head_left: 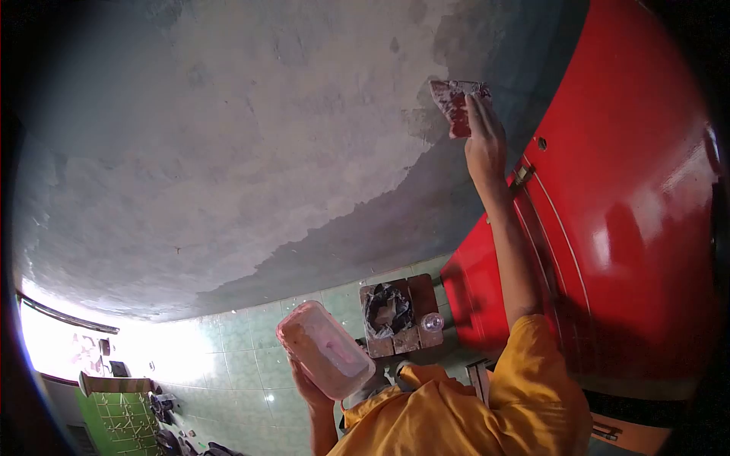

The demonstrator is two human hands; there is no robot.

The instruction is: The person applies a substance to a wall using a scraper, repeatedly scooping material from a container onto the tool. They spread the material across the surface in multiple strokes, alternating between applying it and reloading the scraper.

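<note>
My right hand (485,137) is raised against the grey wall (266,152), its fingers pressing a stained reddish scraper sheet (458,106) flat on the surface. Around the sheet the wall shows darker patches beside a lighter coated area with a ragged lower edge. Low in the view, my left hand (308,384) holds a pale rectangular plastic tub (327,349) from its left side and underneath. Pinkish material is smeared inside the tub and along its rim. The left fingers are mostly hidden by the tub.
A small wooden stool (384,348) carries a black plastic bag (388,310) and a clear cup (432,322). Glossy red cabinet doors (646,220) stand at the right. Green tiles (251,372) cover the floor. A bright opening and a green panel (118,418) are at lower left.
</note>
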